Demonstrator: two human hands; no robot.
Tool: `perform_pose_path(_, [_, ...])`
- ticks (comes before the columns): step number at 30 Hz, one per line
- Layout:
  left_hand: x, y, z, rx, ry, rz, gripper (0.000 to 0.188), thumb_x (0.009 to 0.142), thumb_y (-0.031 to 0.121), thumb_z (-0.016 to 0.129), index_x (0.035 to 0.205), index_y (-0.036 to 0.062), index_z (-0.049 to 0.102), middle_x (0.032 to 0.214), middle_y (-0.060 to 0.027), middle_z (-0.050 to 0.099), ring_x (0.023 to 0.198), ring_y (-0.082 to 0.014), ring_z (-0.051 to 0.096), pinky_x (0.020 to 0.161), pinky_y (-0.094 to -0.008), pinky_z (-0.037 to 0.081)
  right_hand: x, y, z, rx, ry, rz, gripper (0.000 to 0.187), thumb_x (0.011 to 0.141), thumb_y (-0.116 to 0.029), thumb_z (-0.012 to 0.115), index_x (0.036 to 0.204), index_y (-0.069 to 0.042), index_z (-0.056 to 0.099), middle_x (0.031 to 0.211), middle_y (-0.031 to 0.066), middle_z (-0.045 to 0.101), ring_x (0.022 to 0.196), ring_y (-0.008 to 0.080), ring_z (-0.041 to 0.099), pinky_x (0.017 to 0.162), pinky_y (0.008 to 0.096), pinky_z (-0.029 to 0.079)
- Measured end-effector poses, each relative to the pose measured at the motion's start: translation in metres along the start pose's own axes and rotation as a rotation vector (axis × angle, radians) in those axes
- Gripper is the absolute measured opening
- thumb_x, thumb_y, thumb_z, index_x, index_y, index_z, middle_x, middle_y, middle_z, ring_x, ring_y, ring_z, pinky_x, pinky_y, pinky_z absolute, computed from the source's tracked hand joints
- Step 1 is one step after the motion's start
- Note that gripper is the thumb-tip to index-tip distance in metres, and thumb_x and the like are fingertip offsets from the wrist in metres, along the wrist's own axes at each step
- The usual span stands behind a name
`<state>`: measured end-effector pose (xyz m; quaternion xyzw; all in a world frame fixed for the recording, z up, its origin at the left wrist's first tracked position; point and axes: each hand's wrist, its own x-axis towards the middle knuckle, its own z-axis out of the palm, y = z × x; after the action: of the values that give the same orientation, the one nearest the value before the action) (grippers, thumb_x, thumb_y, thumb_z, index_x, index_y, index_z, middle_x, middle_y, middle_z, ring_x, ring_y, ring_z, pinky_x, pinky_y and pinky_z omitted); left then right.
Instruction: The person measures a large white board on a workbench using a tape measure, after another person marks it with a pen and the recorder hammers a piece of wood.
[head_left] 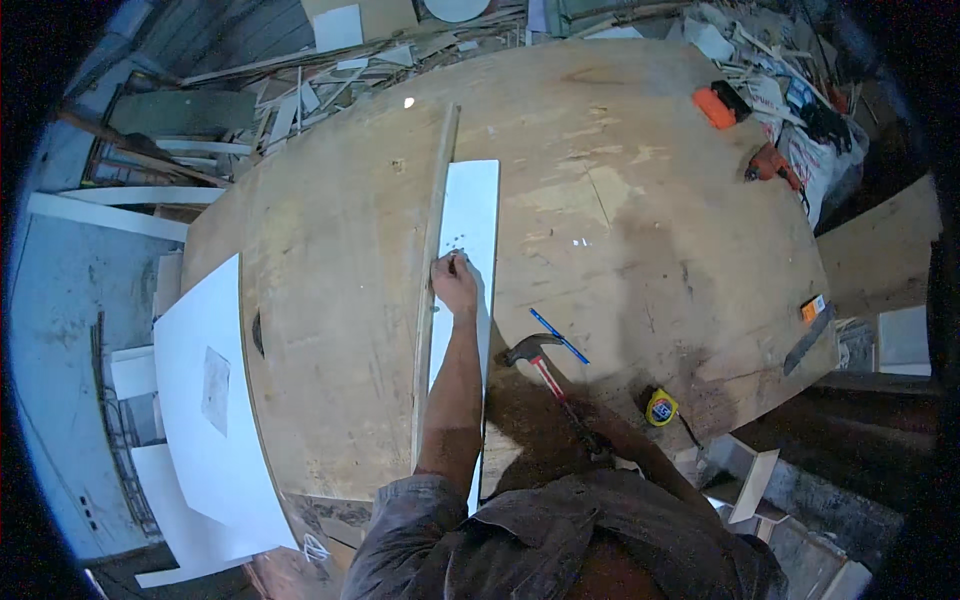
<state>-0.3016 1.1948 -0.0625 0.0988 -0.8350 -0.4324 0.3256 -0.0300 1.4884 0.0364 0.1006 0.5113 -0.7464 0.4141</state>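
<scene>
A long white board strip (pixel 470 205) lies lengthwise on the wooden worktable, along a narrow wooden batten (pixel 436 215). My left hand (pixel 456 284) rests over the strip, fingers drawn together in a pinch; whatever they hold is too small to make out. Just beyond the fingertips, several tiny dark bits (pixel 458 243) lie scattered on the white surface. A claw hammer (pixel 545 372) with a red and dark handle slants toward my body. At its handle end my right hand (pixel 598 446) is closed around it, in deep shadow. A blue pen-like stick (pixel 559 336) lies beside the hammer head.
A yellow tape measure (pixel 661 407) sits right of the hammer. Farther right are a small orange box (pixel 812 309), a saw-like blade (pixel 808 340) and an orange power drill (pixel 773 166). White sheets (pixel 205 440) stand at the left edge; scrap wood is heaped behind the table (pixel 330 300).
</scene>
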Motion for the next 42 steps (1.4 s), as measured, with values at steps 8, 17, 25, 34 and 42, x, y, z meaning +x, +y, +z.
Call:
perform_pose_path(8, [0.002,0.005,0.007,0.214,0.008,-0.038,0.018,0.093,0.017,0.063,0.098,0.0012,0.072,0.094,-0.0189,0.065,0.088,-0.0384,0.062,0.081,-0.0482,0.050,0.077,0.006,-0.012,-0.377,0.115,-0.135,0.035,0.104,-0.031,0.056,0.129,-0.008,0.055,0.077,0.0011,0.057,0.060,0.0117,0.051,0.053,0.0297,0.043])
perform_pose_path(17, [0.004,0.015,0.005,0.457,-0.095,-0.033,0.023,0.096,0.022,0.056,0.104,0.0079,0.071,0.101,-0.0155,0.065,0.095,-0.0369,0.059,0.083,-0.0497,0.045,0.137,-0.125,0.011,-0.786,0.332,-0.527,0.034,0.103,-0.031,0.054,0.129,-0.009,0.052,0.077,0.0148,0.059,0.068,0.0307,0.061,0.065,0.0431,0.049])
perform_pose_path(25, [0.002,0.012,0.003,0.361,-0.075,-0.115,0.019,0.095,0.018,0.059,0.103,0.0068,0.072,0.107,-0.0157,0.065,0.101,-0.0359,0.057,0.088,-0.0471,0.044,0.171,-0.181,0.052,-1.013,0.328,-0.534,0.033,0.101,-0.031,0.054,0.131,-0.017,0.050,0.093,0.0281,0.067,0.090,0.0507,0.065,0.078,0.0586,0.051])
perform_pose_path(34, [0.006,0.016,0.000,0.298,-0.014,-0.099,0.017,0.092,0.014,0.062,0.100,0.0042,0.074,0.101,-0.0173,0.065,0.097,-0.0377,0.060,0.087,-0.0488,0.046,0.194,-0.153,0.038,-1.080,0.391,-0.611,0.036,0.100,-0.028,0.056,0.129,-0.007,0.051,0.091,0.0277,0.066,0.083,0.0480,0.066,0.072,0.0548,0.051])
perform_pose_path(42, [0.006,0.020,0.003,0.321,-0.092,-0.164,0.019,0.089,0.016,0.065,0.102,0.0052,0.074,0.104,-0.0172,0.066,0.102,-0.0373,0.060,0.092,-0.0488,0.045,0.205,-0.160,0.015,-1.369,0.436,-0.686,0.034,0.097,-0.025,0.060,0.126,-0.009,0.053,0.087,0.0253,0.065,0.081,0.0448,0.067,0.070,0.0540,0.052])
